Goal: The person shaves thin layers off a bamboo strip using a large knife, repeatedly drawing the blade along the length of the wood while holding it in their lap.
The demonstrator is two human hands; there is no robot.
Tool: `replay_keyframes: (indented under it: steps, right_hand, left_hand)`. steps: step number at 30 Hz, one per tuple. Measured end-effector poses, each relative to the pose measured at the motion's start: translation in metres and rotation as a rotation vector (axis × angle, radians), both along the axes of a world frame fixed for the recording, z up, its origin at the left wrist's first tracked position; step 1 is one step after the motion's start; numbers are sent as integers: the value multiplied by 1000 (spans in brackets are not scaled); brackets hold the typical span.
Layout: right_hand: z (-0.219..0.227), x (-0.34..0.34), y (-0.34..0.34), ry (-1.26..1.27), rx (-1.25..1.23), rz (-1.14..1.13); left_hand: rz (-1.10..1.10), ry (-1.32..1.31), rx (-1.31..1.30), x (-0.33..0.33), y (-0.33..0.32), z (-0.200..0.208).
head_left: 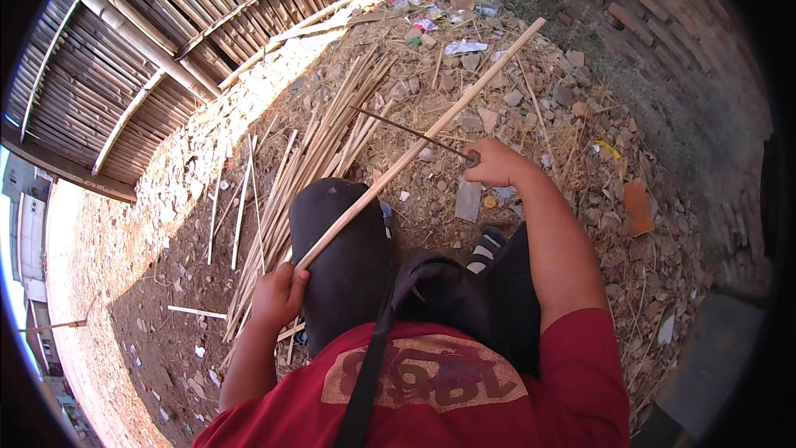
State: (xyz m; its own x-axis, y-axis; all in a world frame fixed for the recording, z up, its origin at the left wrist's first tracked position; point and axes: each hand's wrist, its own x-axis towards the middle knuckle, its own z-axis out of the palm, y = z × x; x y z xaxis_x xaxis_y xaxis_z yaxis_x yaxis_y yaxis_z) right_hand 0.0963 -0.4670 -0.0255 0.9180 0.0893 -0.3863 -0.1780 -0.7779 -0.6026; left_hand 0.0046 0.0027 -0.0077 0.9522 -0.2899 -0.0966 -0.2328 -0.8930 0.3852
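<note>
A long, pale bamboo strip [365,202] runs slantwise across my raised, dark-trousered knee and out to the far right. My left hand [278,297] is closed around its near end, thumb on top. In my right hand [496,164] I grip the short handle of a knife [391,122] with a long, thin, dark blade, seen nearly edge-on. The blade crosses the strip at about its middle and points left; whether it cuts into the strip I cannot tell. Beside my left knee lies a loose pile of similar bamboo strips [319,137] on the ground.
A slatted bamboo wall [124,41] rises at the far left, a brick wall [655,25] at the right. Rubble, straw and litter cover the ground, with a broken red brick [638,207] at the right. My sandalled foot [487,249] is below my right hand.
</note>
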Motion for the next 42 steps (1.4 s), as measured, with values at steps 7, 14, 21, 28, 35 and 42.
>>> replay_keyframes:
  steps: [7,14,21,28,35,42]
  right_hand:
    - [32,-19,47,-230,-187,156]
    - [-6,-13,7,-219,-63,-31]
    - [4,-9,-6,83,-138,-5]
    - [5,-16,20,-118,-120,46]
    - [6,-16,27,-174,-54,-112]
    - [-18,-21,-37,-76,-128,-379]
  left_hand:
    - [31,-37,29,-5,3,2]
    - [-17,-62,53,0,-2,9]
    - [-23,-72,61,-1,4,7]
    - [-19,-86,-5,-11,20,-15]
    - [-17,-83,120,-3,15,11]
    - [-47,-99,116,3,17,10]
